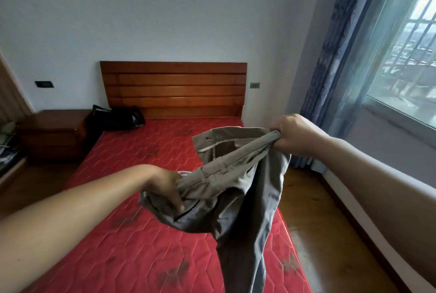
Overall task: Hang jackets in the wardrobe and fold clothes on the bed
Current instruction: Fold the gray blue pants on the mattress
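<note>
You held the grey trousers (236, 186) over the bed's (141, 151) right edge, left hand (165, 189) and right hand (292, 134) each clamped on the waistband stretched between them, legs hanging below.

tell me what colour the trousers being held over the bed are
Grey-khaki trousers, plain with no pattern, best seen in the head view.

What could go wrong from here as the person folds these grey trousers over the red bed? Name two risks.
The trousers hang twisted and bunched between the left hand and right hand, so a fold may crease.
Their legs dangle by the bed edge and could drag on the floor.
</note>
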`<state>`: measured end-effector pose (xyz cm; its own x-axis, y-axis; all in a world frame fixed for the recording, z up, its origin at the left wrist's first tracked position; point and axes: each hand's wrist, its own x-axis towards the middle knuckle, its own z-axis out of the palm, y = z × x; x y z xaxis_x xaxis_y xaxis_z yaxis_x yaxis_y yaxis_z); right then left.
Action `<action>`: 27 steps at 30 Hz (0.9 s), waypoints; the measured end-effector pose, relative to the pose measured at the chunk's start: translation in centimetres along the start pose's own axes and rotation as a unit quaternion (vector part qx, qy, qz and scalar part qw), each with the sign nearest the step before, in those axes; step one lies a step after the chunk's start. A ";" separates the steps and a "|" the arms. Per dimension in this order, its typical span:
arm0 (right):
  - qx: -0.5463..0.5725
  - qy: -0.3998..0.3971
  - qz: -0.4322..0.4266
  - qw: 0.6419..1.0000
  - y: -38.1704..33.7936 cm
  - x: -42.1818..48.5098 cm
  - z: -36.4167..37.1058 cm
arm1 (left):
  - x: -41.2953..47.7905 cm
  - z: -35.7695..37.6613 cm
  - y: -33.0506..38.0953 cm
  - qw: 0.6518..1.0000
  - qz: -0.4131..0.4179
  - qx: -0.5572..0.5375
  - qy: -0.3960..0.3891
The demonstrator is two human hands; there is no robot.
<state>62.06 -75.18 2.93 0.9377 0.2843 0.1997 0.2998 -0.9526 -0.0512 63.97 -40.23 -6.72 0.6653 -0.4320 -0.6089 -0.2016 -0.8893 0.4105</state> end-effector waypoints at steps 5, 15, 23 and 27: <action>-0.062 -0.053 0.031 0.996 1.5 -1.2 0.3 | -0.4 -0.5 -3.6 0.992 -0.096 0.085 0.009; -0.009 -0.071 0.050 0.996 1.0 -2.3 2.8 | -2.2 -4.1 -6.0 0.955 0.024 0.102 0.278; -0.017 -0.050 0.076 0.996 2.1 -0.8 1.8 | -6.5 -8.9 -4.0 0.911 0.101 0.140 0.375; -0.009 0.062 0.087 0.994 2.3 1.8 -2.5 | -10.5 -14.6 -1.8 0.867 0.102 0.208 0.441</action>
<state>63.96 -77.16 5.65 0.9462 0.1004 0.3076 0.1302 -0.9884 -0.0780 67.89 -31.90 8.84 0.8395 -0.4661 0.2791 -0.4990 -0.8647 0.0568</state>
